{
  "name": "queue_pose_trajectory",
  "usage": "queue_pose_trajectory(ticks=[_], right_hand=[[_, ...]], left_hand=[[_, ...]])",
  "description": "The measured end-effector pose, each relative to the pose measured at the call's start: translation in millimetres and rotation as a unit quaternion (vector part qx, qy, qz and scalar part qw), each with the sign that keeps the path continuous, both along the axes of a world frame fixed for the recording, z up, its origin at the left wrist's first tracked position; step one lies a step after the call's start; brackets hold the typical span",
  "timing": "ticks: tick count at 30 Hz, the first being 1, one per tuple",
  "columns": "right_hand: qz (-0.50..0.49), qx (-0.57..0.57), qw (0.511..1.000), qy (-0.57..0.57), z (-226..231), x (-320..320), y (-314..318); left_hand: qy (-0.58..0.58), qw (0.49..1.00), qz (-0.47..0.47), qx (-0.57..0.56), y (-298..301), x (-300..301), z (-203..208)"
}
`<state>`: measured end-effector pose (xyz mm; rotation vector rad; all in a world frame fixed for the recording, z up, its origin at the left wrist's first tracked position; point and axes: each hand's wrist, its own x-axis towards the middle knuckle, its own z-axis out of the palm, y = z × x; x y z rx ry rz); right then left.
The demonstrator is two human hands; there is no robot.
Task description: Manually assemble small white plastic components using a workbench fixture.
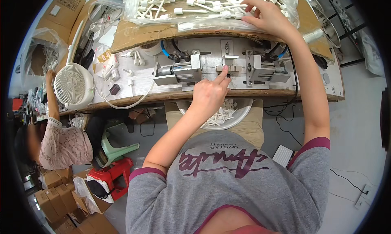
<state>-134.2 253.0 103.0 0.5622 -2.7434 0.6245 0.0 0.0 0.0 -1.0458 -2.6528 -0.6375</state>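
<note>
Bright, diffuse light covers the tabletop (140, 76) and white parts (178, 10), with pale glints on the clear plastic (199, 26). The fisheye bends straight edges toward a black rim; the co-worker's head (31, 141) is blurred.

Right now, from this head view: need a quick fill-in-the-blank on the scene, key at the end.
1. The right hand is over loose plastic parts coloured ____.
2. The left hand is at a fixture made mainly of ____.
3. As the wearer sees it, the round fan is to the fixture's ____.
4. The body of the wearer's T-shirt is ____.

Missing words: white; metal; left; gray.
</note>
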Motion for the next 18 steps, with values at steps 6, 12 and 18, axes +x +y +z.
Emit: queue_pose_trajectory(ticks=[6, 12, 18], right_hand=[[0.0, -0.02, 0.996, 0.089, -2, 9, 3], [-0.081, -0.165, 0.976, 0.116, 0, 61, -13], [-0.02, -0.266, 0.963, 0.029, -32, 142, -60]], left_hand=[[0.016, 0.997, -0.028, 0.067, 2, -12, 19], [0.177, 0.952, 0.014, 0.251, 15, -69, 88], [0.106, 0.977, 0.14, 0.118, 27, -152, 89]])
